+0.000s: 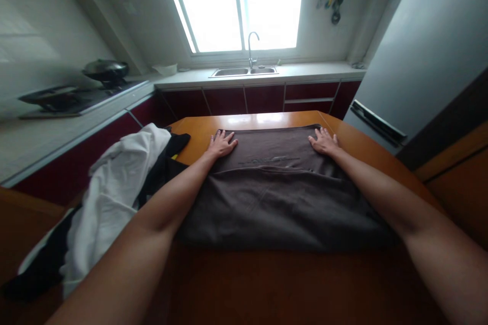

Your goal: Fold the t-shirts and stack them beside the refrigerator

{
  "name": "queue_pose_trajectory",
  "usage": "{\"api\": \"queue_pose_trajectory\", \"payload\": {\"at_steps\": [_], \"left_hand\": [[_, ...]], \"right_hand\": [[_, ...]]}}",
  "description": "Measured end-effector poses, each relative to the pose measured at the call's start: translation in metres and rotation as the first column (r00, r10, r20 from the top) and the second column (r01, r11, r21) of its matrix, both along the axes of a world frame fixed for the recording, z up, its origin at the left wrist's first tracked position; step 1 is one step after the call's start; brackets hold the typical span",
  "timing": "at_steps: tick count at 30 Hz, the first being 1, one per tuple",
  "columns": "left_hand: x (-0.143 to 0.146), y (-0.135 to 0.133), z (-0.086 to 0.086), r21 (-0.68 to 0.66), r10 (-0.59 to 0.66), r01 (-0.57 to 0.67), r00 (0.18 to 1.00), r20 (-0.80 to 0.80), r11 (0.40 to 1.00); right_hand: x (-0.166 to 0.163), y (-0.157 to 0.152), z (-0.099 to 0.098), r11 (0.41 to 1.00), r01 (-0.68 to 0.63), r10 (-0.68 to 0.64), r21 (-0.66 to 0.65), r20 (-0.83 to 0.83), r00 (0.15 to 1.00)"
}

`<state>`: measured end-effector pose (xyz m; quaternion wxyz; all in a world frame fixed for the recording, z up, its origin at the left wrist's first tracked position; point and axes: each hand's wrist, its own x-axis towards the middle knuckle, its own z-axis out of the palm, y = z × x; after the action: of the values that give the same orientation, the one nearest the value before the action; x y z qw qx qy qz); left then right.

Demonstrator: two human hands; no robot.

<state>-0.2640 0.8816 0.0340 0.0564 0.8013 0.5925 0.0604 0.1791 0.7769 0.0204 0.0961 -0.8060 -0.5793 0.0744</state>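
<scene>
A dark grey-brown garment lies spread on the wooden table, its near part folded over in a wide band. Small dark lettering or a print shows across its middle. My left hand rests flat on the garment's far left corner, fingers spread. At the far right corner my right hand lies the same way, palm down with fingers apart. Neither hand grips the cloth. Which kind of garment it is cannot be made out.
White and black clothes are heaped at the table's left. Beyond are a sink with a tap under a window. A stove with a pot is on the left; a fridge stands right.
</scene>
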Motion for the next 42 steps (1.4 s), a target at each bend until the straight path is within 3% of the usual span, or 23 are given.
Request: {"api": "queue_pose_trajectory", "payload": {"at_steps": [5, 9, 11, 16, 19, 22, 28, 33, 36, 39, 42], "left_hand": [[0.011, 0.006, 0.010, 0.100, -0.035, 0.026, 0.995, 0.091, 0.995], [0.001, -0.025, 0.027, 0.202, -0.315, 0.273, 0.924, 0.216, 0.940], [-0.012, -0.050, 0.036, 0.193, -0.400, 0.358, 0.877, 0.265, 0.913], [-0.052, -0.119, 0.044, 0.064, -0.394, 0.392, 0.875, 0.282, 0.918], [-0.063, -0.155, 0.043, 0.005, -0.377, 0.388, 0.894, 0.242, 0.922], [-0.060, -0.180, 0.047, 0.045, -0.326, 0.323, 0.927, 0.184, 0.945], [-0.048, -0.218, 0.082, 0.154, -0.271, 0.252, 0.955, 0.118, 0.955], [-0.064, -0.273, 0.119, 0.234, -0.349, 0.327, 0.935, 0.058, 0.916], [-0.079, -0.320, 0.131, 0.290, -0.396, 0.376, 0.918, 0.013, 0.880], [-0.094, -0.373, 0.131, 0.313, -0.409, 0.396, 0.912, -0.027, 0.863], [-0.104, -0.427, 0.121, 0.328, -0.407, 0.396, 0.913, -0.038, 0.858]], "right_hand": [[-0.002, 0.015, 0.015, 0.995, -0.043, 0.044, 0.094, -0.008, 0.999], [-0.007, -0.010, 0.034, 0.959, -0.204, 0.198, 0.198, 0.050, 0.979], [-0.008, -0.035, 0.044, 0.926, -0.312, 0.309, 0.212, 0.047, 0.950], [-0.007, -0.116, 0.061, 0.884, -0.442, 0.446, 0.151, 0.012, 0.895], [-0.008, -0.157, 0.065, 0.894, -0.446, 0.446, 0.041, 0.011, 0.895], [-0.014, -0.184, 0.070, 0.913, -0.405, 0.406, -0.043, 0.031, 0.913], [-0.029, -0.228, 0.090, 0.924, -0.382, 0.375, 0.028, 0.136, 0.917], [-0.027, -0.289, 0.118, 0.794, -0.569, 0.528, 0.214, 0.220, 0.820], [-0.026, -0.337, 0.132, 0.738, -0.638, 0.572, 0.219, 0.298, 0.764], [-0.028, -0.387, 0.138, 0.702, -0.685, 0.582, 0.194, 0.398, 0.709], [-0.034, -0.432, 0.131, 0.691, -0.707, 0.605, 0.149, 0.416, 0.679]]}}
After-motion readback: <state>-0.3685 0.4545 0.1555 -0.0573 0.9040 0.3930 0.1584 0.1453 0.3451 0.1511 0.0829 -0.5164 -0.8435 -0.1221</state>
